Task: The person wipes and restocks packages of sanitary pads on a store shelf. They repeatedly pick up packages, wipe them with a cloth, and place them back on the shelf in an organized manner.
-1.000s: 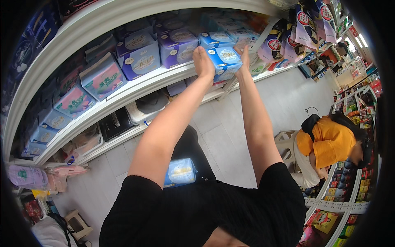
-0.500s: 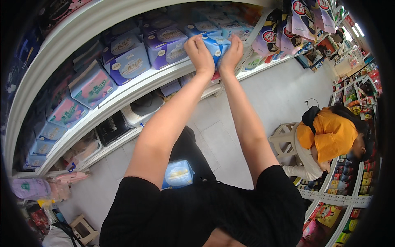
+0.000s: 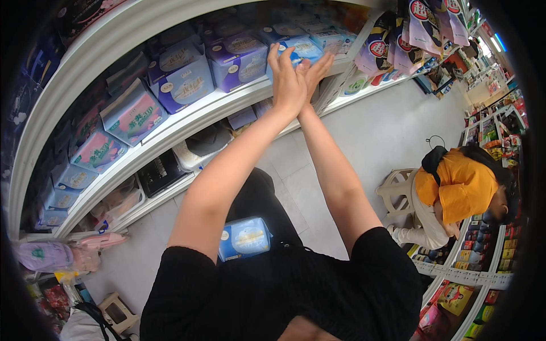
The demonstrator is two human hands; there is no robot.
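Observation:
At the right end of the white shelf [image 3: 187,111], a blue soft pack [image 3: 304,48] sits at the front of its row. My left hand [image 3: 288,80] is upright against its near side, with fingers stretched and apart. Crossing close beside it, my right hand [image 3: 315,73] is spread, its fingertips by the pack's right edge. Both palms partly hide the pack's front, so how firmly they touch it is unclear. Another light-blue pack [image 3: 245,238] rests on my lap. Purple-and-blue packs [image 3: 238,62] stand just left of my hands.
Pink-and-blue packs [image 3: 135,112] continue along the shelf to the left. Black-and-lilac bags [image 3: 418,25] hang at the upper right. Below lies a lower shelf with a black box [image 3: 162,173]. To the right, a person in an orange top [image 3: 458,184] sits on a stool [image 3: 395,190].
My hands have come off the pack's two sides and closer together in front of it, fingers opening out. The pack now sits slightly farther right in view.

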